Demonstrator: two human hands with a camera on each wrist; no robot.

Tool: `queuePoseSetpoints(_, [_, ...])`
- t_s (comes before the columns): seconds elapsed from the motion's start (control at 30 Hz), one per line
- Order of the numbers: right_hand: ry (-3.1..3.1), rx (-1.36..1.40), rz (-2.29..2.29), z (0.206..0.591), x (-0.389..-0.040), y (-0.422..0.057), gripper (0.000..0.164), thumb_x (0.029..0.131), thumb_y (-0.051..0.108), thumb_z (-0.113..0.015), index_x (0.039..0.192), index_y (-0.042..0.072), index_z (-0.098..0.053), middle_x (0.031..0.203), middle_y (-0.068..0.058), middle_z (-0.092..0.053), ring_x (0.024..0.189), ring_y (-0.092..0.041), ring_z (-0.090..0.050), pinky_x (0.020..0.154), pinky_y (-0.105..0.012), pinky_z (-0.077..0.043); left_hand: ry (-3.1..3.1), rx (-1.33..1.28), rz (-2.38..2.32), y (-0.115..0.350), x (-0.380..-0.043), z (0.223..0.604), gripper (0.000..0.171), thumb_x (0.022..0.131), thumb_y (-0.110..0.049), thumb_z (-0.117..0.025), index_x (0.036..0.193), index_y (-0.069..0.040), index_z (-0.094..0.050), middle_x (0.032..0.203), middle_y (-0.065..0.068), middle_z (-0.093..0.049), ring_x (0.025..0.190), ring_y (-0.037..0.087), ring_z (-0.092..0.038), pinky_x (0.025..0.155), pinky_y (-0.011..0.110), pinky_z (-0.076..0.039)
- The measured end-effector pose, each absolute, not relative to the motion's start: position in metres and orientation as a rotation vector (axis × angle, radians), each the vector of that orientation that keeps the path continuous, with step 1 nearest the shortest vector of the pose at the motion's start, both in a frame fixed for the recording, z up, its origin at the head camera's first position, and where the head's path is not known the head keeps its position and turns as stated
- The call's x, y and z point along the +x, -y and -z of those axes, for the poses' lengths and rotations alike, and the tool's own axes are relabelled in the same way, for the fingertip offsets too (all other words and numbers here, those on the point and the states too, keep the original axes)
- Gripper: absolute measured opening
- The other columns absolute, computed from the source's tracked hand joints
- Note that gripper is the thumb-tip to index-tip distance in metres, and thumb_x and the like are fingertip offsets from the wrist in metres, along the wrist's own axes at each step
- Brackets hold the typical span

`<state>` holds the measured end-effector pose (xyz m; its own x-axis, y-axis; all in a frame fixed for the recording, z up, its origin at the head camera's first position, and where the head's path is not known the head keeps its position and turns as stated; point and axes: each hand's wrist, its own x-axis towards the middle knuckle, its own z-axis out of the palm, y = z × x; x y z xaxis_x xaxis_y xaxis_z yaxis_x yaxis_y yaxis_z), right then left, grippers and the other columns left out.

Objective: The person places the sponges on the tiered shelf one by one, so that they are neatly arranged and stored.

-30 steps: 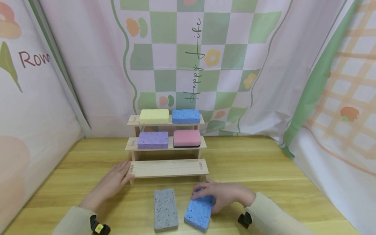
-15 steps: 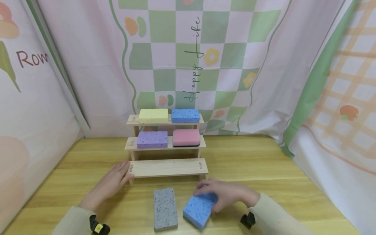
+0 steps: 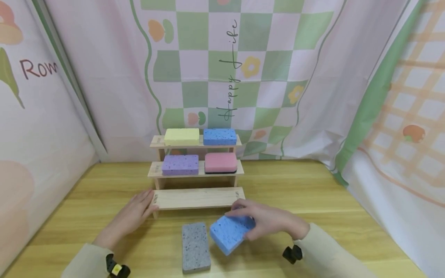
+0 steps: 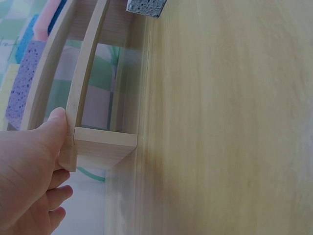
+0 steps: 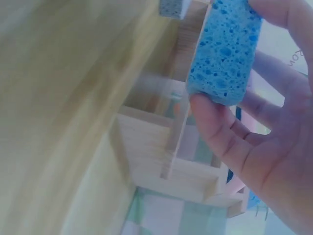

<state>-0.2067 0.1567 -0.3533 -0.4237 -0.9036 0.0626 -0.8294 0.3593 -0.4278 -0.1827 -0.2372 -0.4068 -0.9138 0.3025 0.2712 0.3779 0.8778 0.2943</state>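
In the head view my right hand (image 3: 265, 220) grips a blue sponge (image 3: 229, 233), tilted above the table in front of the lowest step of a three-step wooden rack (image 3: 199, 198). The right wrist view shows thumb and fingers on opposite sides of that blue sponge (image 5: 225, 49). My left hand (image 3: 133, 212) holds the left end of the lowest step; its thumb (image 4: 56, 120) lies on the board and the other fingers curl by its end. Left of the held sponge, a grey sponge (image 3: 196, 248) lies flat on the table.
The top step carries a yellow sponge (image 3: 182, 137) and another blue sponge (image 3: 219, 137). On the middle step are a purple sponge (image 3: 180, 165) and a pink sponge with a dark underside (image 3: 220, 163). A patterned curtain (image 3: 194, 65) hangs behind the wooden table (image 3: 295, 185).
My right hand has lifted the blue sponge off the table, turned it and brought it up toward the lowest step. The left hand stays at the rack's left end.
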Motion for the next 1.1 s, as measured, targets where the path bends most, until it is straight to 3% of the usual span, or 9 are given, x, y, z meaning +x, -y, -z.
queuePoseSetpoints(0.23, [-2.531,-1.536,0.592,0.343,-0.211,-0.140,0.063,0.073,0.020,-0.071,0.133,0.011,-0.051,0.122,-0.005,-0.045,0.103,-0.015,-0.046,0.087,-0.030,-0.045,2.834,-0.514,0.515,0.237,-0.182,0.406,0.056,0.097,-0.028,-0.048,0.132,0.014,-0.037,0.137,0.029,-0.034,0.126,0.044,-0.031,0.105,0.054,-0.020])
queuePoseSetpoints(0.73, [-2.724,-1.405,0.419,0.328,-0.218,-0.089,0.061,0.082,0.039,-0.065,0.136,0.015,-0.048,0.124,-0.010,-0.049,0.099,-0.017,-0.051,0.083,-0.031,-0.048,2.828,-0.508,0.506,0.238,-0.182,0.408,0.056,0.097,-0.030,-0.048,0.132,0.014,-0.038,0.137,0.029,-0.035,0.126,0.044,-0.032,0.105,0.054,-0.021])
queuePoseSetpoints(1.1, [-2.803,-1.400,0.420,0.334,-0.229,-0.049,0.057,0.083,0.047,-0.063,0.127,0.011,-0.056,0.107,-0.007,-0.056,0.082,-0.009,-0.052,0.068,-0.022,-0.048,2.839,-0.506,0.512,0.238,-0.183,0.408,0.057,0.097,-0.031,-0.046,0.132,0.013,-0.038,0.138,0.028,-0.034,0.126,0.043,-0.031,0.105,0.053,-0.021])
